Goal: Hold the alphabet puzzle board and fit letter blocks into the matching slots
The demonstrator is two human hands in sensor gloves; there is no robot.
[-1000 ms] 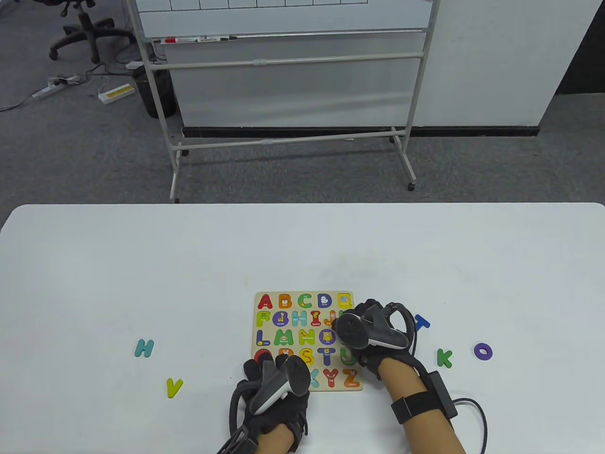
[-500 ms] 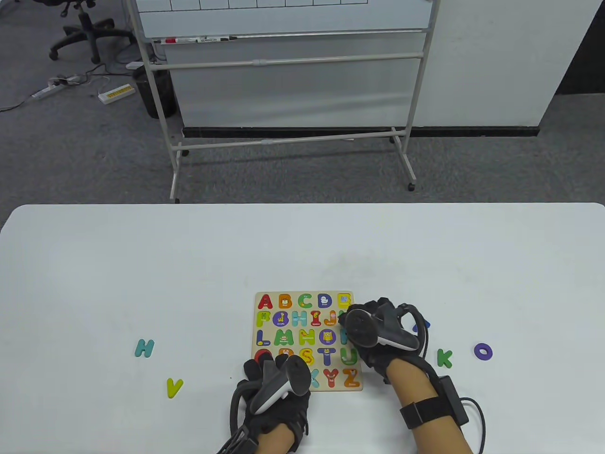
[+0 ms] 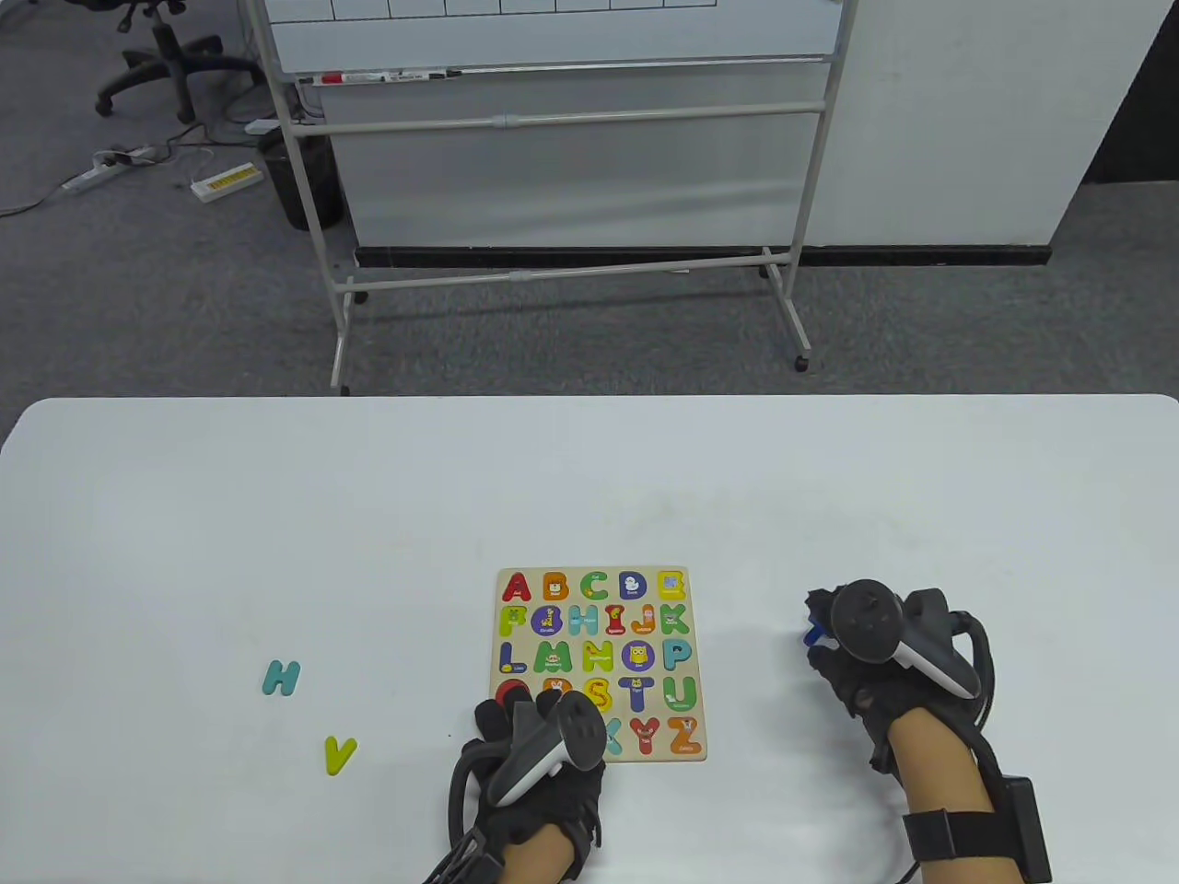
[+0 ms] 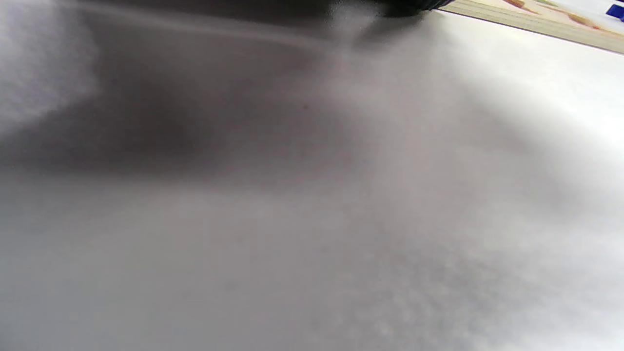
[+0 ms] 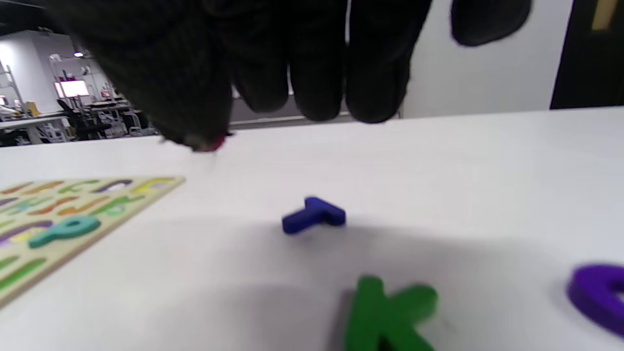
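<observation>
The alphabet puzzle board [image 3: 599, 575] lies flat near the table's front edge, most of its slots filled. My left hand [image 3: 516, 718] rests on its near left corner and holds it down. My right hand [image 3: 822, 615] hovers to the right of the board, fingers spread and empty, over the blue T [image 3: 812, 634]. In the right wrist view its fingertips [image 5: 317, 97] hang above the T [image 5: 314, 216], apart from it. The green K [image 5: 390, 312] and purple O [image 5: 597, 292] lie nearer that camera. A teal P [image 5: 63, 229] sits in the board [image 5: 112, 214].
A teal H [image 3: 281, 678] and a yellow V [image 3: 339, 754] lie loose on the white table [image 3: 368, 516], left of the board. In the table view my right hand hides the K and O. The left wrist view shows blurred tabletop and the board's edge [image 4: 536, 22].
My right hand has left the board's right side and moved right, now above the blue T. The teal P in the board is uncovered. My left hand has not moved.
</observation>
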